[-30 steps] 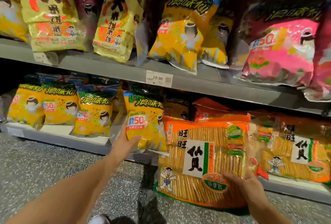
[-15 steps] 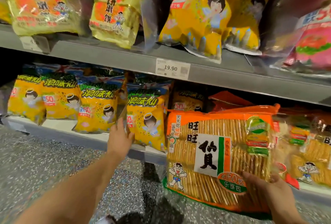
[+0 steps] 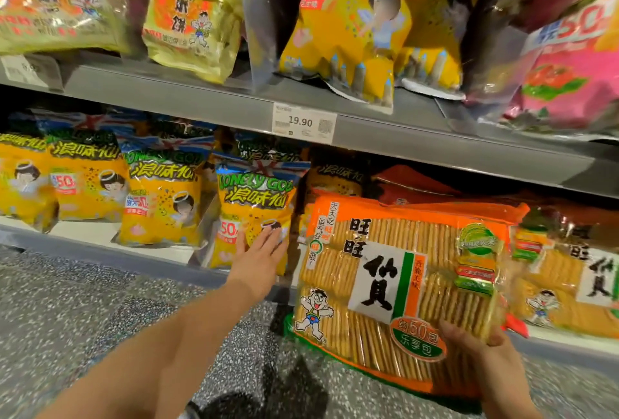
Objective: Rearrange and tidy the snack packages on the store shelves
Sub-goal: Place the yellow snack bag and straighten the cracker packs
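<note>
My right hand (image 3: 482,360) grips the lower right corner of a large orange rice-cracker pack (image 3: 395,284), held upright in front of the lower shelf. My left hand (image 3: 259,259) lies flat, fingers straight, against the front of a yellow snack bag (image 3: 254,214) standing at the lower shelf's edge. More yellow bags of the same kind (image 3: 160,204) stand in a row to the left. Another orange cracker pack (image 3: 576,271) lies on the lower shelf to the right, partly hidden behind the held one.
The grey upper shelf (image 3: 201,100) carries a 19.90 price tag (image 3: 303,122) and holds yellow-green bags (image 3: 191,13), yellow bags (image 3: 351,26) and a pink bag (image 3: 569,77). Speckled floor (image 3: 67,311) lies below. A red pack (image 3: 412,186) sits behind the orange one.
My left hand slid from the yellow bag's left edge onto its front, and the bag stands more upright. The orange pack rose a little. The camera came closer and tilted.
</note>
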`<state>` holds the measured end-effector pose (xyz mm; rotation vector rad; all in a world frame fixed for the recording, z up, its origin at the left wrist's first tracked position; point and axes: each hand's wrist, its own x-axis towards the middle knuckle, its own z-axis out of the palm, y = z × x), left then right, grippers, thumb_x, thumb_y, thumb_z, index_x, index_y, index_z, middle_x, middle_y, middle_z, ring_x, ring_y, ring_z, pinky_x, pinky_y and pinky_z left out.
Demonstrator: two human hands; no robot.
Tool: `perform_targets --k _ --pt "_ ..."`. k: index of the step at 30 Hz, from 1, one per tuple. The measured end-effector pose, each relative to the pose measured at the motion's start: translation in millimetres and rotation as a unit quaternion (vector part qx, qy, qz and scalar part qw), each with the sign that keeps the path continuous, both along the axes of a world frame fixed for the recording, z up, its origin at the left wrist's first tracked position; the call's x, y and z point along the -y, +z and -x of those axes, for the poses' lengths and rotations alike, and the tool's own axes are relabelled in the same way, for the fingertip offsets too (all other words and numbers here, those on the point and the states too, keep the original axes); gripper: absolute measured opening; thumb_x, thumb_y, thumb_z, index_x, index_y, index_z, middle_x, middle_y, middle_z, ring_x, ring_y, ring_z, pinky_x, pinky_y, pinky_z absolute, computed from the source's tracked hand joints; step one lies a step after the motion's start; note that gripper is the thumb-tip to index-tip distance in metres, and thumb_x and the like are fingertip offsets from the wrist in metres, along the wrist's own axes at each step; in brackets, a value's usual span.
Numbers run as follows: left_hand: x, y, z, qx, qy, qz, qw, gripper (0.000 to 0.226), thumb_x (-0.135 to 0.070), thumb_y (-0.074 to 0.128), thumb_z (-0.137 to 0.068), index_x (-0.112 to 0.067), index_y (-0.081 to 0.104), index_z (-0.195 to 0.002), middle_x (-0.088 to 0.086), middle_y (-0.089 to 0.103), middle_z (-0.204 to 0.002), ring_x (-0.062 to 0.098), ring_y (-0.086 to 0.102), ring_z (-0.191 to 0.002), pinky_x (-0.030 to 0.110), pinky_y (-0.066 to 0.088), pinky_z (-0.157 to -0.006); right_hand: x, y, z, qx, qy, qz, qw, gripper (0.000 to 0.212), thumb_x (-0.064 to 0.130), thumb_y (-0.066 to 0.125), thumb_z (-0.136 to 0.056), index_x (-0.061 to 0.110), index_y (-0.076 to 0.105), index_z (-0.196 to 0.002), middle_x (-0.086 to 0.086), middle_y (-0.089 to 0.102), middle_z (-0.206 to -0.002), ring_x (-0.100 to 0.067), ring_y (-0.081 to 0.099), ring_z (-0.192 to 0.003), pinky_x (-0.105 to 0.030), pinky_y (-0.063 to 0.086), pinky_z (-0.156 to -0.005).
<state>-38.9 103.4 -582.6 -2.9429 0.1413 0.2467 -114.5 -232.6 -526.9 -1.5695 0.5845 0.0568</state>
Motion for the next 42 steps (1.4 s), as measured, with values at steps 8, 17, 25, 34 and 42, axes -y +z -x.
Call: perform_targets --k 8,17,25,34,42 --pt "32 30 15 0.035 -0.020 0.198 0.979 0.049 -0.040 0.030 -0.099 -0.016 0.034 -0.141 0.004 0.039 -0.145 0.024 0.040 -0.130 0.039 0.035 -0.105 1 29 32 0.051 0.017 -0.041 0.998 0.030 0.006 0.071 -0.074 0.014 0.064 -0.102 -0.007 0.075 -0.093 -0.030 0.070 -0.086 -0.039 0.053 -0.075" --pt "60 93 55 0.028 -0.014 0.218 0.976 0.044 -0.046 0.029 -0.098 -0.014 0.058 -0.103 0.006 0.063 -0.097 0.025 0.060 -0.093 0.036 0.049 -0.073 24 63 83 0.088 0.029 -0.039 0.995 0.039 0.007 0.077 -0.067 0.011 0.063 -0.103 -0.008 0.074 -0.096 -0.032 0.069 -0.091 -0.053 0.049 -0.092" --pt "103 133 53 -0.118 0.111 0.364 0.917 0.063 -0.057 0.041 -0.091 -0.015 0.035 -0.138 0.012 0.054 -0.128 0.031 0.057 -0.104 0.034 0.046 -0.078 67 91 100 0.094 0.036 -0.010 0.995 0.033 0.005 0.074 -0.071 0.021 0.061 -0.097 -0.001 0.076 -0.085 -0.026 0.072 -0.080 -0.046 0.055 -0.080" --pt "184 108 32 -0.205 0.146 0.443 0.860 0.078 -0.056 0.057 -0.084 -0.013 0.027 -0.142 0.007 0.049 -0.132 0.018 0.055 -0.107 0.033 0.053 -0.083 162 57 101 0.071 -0.001 -0.070 0.995 0.061 0.009 0.081 -0.052 0.009 0.058 -0.108 -0.015 0.074 -0.090 -0.038 0.070 -0.081 -0.045 0.053 -0.077" --pt "223 69 14 -0.216 0.162 0.564 0.780 0.068 -0.034 0.068 -0.082 -0.017 0.034 -0.139 0.006 0.059 -0.122 0.020 0.060 -0.101 0.030 0.052 -0.077 190 20 56 0.053 -0.020 -0.110 0.992 0.049 0.008 0.072 -0.066 0.003 0.056 -0.112 -0.021 0.071 -0.099 -0.037 0.070 -0.082 -0.044 0.055 -0.075"
